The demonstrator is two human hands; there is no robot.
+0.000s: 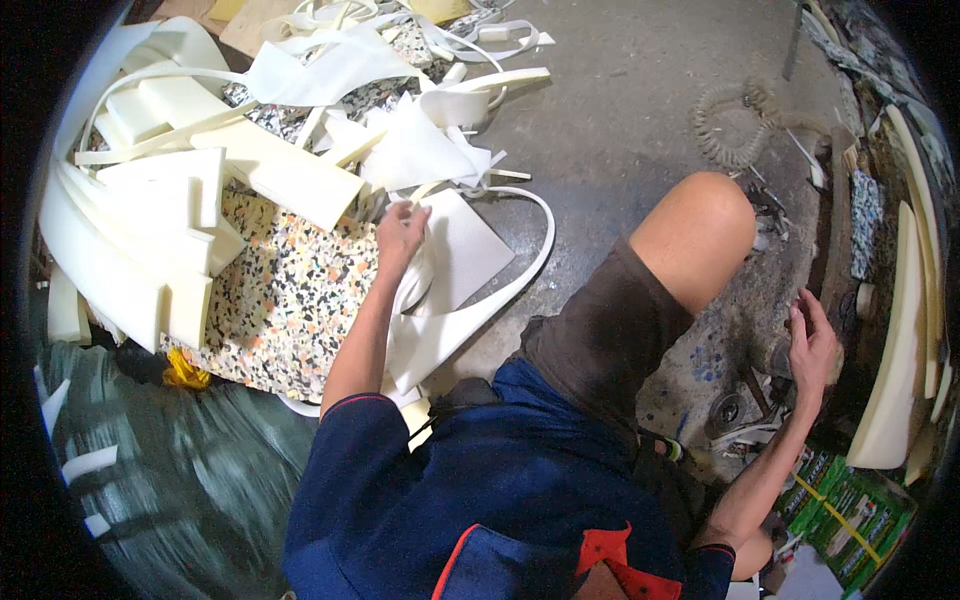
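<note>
Two hands are set wide apart: at left of centre, the left hand has its fingers loosely bent at the white foam offcuts — whether they pinch one I cannot tell — while at right the right hand curls near a rounded grey object, its hold unclear. The offcuts, upper left, look light, soft and easily torn; better gripped by a broad edge.
</note>
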